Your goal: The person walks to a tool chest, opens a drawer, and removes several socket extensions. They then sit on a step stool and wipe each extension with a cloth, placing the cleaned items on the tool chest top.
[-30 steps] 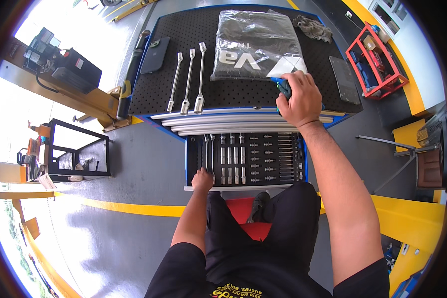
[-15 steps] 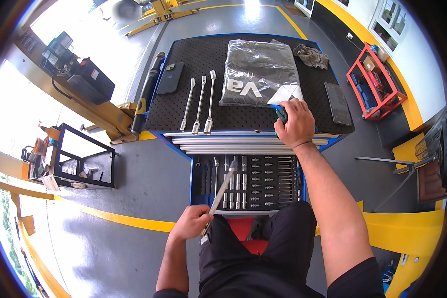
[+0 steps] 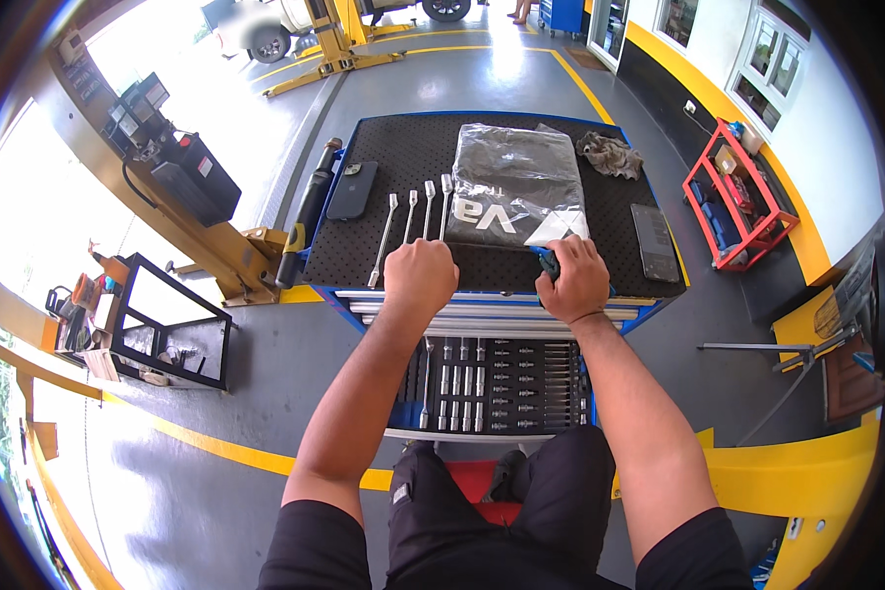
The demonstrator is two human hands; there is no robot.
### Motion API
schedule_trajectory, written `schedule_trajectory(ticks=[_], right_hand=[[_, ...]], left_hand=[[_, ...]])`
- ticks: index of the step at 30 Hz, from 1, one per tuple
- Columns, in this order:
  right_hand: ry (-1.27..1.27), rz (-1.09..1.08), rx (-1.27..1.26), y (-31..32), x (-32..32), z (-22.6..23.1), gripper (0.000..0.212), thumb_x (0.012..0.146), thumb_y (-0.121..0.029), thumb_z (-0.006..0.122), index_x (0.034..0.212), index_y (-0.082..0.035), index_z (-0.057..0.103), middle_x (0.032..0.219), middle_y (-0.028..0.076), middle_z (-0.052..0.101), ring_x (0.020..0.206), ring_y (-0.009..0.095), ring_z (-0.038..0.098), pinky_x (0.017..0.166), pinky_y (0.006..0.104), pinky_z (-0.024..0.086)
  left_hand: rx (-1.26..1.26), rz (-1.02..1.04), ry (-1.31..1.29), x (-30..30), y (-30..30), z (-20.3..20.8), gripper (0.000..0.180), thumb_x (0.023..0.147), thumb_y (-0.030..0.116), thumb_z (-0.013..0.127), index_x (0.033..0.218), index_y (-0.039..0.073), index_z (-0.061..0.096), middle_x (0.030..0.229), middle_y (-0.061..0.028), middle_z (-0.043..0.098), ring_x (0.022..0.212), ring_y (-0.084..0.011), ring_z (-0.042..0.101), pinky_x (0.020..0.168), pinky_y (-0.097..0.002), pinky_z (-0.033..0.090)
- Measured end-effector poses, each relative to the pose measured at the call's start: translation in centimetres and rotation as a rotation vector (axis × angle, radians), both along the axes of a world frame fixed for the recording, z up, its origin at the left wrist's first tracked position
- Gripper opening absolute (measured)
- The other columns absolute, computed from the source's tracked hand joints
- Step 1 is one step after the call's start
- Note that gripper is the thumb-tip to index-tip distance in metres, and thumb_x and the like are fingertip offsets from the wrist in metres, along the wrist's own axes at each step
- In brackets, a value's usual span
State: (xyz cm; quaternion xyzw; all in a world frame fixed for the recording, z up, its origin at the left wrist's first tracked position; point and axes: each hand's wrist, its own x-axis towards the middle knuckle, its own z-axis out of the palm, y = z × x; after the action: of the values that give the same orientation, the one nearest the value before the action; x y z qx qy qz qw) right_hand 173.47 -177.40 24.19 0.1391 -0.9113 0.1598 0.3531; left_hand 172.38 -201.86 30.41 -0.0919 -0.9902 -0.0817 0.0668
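Your left hand (image 3: pixel 421 280) is in a fist at the front edge of the desk (image 3: pixel 413 147), over the lower ends of the wrenches (image 3: pixel 383 241). Four of these lie there side by side, heads pointing away from you; the leftmost shows almost whole, while the other three run down behind your knuckles. Your left fingers are curled, but you cannot tell from this view whether they clamp a wrench. Your right hand (image 3: pixel 576 277) rests at the near right corner of the package (image 3: pixel 511 177), its fingers clamped on a dark teal item (image 3: pixel 549 263) that is too covered to identify. The package, grey in clear plastic, lies flat just right of the wrenches. Beyond its far right corner sits a crumpled rag (image 3: pixel 610 155); further right, near the desk's side, lies a dark slab (image 3: pixel 656 243). A phone (image 3: pixel 352 191) lies left of the wrenches. Below your forearms, the drawer (image 3: pixel 482 437) stands open, with rows of sockets (image 3: pixel 467 381) and one long silver tool (image 3: pixel 426 388) at their left.
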Motion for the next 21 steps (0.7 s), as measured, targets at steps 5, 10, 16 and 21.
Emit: schedule_trajectory(ticks=[5,10,16,21], right_hand=[[0.024,0.005,-0.015,0.5,0.1,-0.8,0.032,0.069,-0.023,0.061,0.098,-0.01,0.063,0.094,0.009,0.058,0.091,0.031,0.058,0.075,0.0434,0.05],[0.018,-0.058,0.056,1.1,-0.2,-1.9,0.029,0.072,-0.022,0.061,0.098,-0.01,0.063,0.091,0.005,0.058,0.09,0.027,0.06,0.075,0.0404,0.053],[0.021,-0.04,0.066,0.3,-0.5,-1.2,0.029,0.071,-0.021,0.062,0.099,-0.01,0.062,0.092,0.005,0.059,0.088,0.027,0.06,0.074,0.0401,0.053],[-0.002,-0.038,0.084,0.3,-0.5,-1.2,0.029,0.071,-0.021,0.062,0.098,-0.011,0.062,0.093,0.005,0.059,0.088,0.028,0.06,0.074,0.0405,0.053]], left_hand=[[-0.083,-0.028,0.23,0.5,-0.1,-1.2,0.027,0.089,0.029,0.062,0.078,0.005,0.066,0.073,-0.0143,0.07,0.072,-0.0338,0.071,0.068,-0.0443,0.057],[0.569,0.24,0.392,7.8,-4.4,-4.1,0.023,0.089,0.023,0.069,0.077,0.006,0.06,0.063,-0.0112,0.063,0.054,-0.0283,0.062,0.054,-0.039,0.048],[0.448,0.384,-0.111,14.2,-7.6,-31.2,0.024,0.09,0.029,0.064,0.095,0.005,0.063,0.093,-0.0178,0.068,0.092,-0.0402,0.066,0.079,-0.05,0.052],[0.202,0.443,-0.458,14.5,-6.7,-38.3,0.035,0.093,0.034,0.056,0.107,0.002,0.062,0.11,-0.0194,0.066,0.102,-0.0386,0.066,0.088,-0.0484,0.053]])
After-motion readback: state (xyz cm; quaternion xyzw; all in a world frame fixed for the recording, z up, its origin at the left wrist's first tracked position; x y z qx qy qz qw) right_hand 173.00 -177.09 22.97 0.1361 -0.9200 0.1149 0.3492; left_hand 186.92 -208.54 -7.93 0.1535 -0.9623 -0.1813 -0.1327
